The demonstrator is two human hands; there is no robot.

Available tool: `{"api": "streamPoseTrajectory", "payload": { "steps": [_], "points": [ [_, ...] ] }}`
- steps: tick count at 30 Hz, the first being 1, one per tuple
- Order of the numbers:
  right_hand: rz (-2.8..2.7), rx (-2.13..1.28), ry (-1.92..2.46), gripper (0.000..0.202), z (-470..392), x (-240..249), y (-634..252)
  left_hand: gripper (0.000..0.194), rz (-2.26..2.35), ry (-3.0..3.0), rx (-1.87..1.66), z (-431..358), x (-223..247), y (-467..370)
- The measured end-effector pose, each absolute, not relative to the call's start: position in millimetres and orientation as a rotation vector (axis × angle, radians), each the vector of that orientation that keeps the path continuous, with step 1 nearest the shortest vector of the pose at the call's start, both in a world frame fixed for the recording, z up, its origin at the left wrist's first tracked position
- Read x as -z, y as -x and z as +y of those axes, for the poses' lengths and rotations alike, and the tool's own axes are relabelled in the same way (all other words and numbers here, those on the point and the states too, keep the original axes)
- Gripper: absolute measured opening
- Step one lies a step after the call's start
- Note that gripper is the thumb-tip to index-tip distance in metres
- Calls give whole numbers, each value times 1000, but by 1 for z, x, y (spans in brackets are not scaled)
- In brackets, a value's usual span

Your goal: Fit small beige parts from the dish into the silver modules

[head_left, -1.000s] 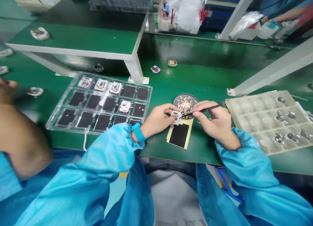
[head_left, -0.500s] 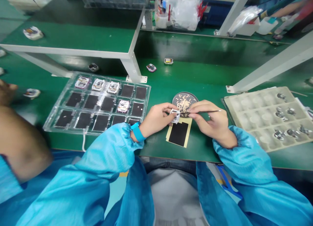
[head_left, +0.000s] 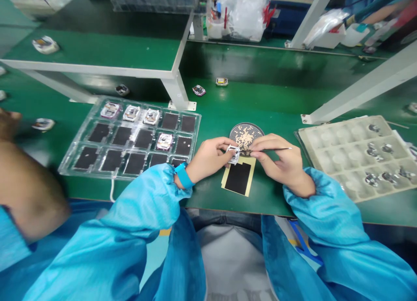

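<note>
1. The left hand (head_left: 211,155) has its grip closed about a small white casing (head_left: 233,156), thumb and fingers on its left side, held up just beyond the black sheet (head_left: 238,178) on the bench (head_left: 202,192).
2. The right hand (head_left: 282,164) pinches a thin dark tool (head_left: 273,149) like a pen, its tip at the casing's right side; whether it touches is too small to tell.
3. Handling, in my judgement: hold the casing still by its edges, brace both wrists, and let the fingertips alone steer the tool, lightly (a hard push could slip or scratch).
4. Just behind the hands, a round perforated dish (head_left: 233,133) holds a scatter of small pale bits (head_left: 246,134); a sleeve or knuckle could knock it.
5. To the left, a clear tray (head_left: 67,167) has three casings in its far row and one in its middle row; many other compartments show dark pads, and a sleeve hides part of the near row.
6. To the right, a pale tray (head_left: 327,138) carries shiny parts (head_left: 372,179) in some round wells: one far, two middle, three near.
</note>
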State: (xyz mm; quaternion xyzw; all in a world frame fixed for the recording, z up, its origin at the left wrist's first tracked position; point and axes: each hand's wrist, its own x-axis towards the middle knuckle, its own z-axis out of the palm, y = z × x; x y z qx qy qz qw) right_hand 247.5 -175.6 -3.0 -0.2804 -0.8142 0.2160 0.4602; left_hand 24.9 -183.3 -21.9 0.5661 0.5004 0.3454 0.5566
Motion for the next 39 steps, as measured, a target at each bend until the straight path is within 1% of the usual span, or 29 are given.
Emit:
{"api": "streamPoseTrajectory", "payload": {
  "steps": [12,16,22,27,34,39],
  "points": [
    [-1999,-496,697,21,-176,1,-247,25,1167,-1313,-829,-183,21,-25],
    [-1983,-498,717,16,-177,-1,-247,24,1166,-1306,-844,-183,20,-25],
    [-1897,-564,792,11,-176,-1,-246,30,1135,-1246,-883,-183,16,-27],
    [-1811,-666,918,9,-175,1,-248,29,1080,-1239,-927,-184,16,-28],
    [-1723,-760,1044,18,-174,6,-246,34,1114,-1332,-968,-186,14,-27],
    [-1668,-871,1048,19,-172,7,-244,34,1143,-1442,-974,-186,16,-24]
  ]
}}
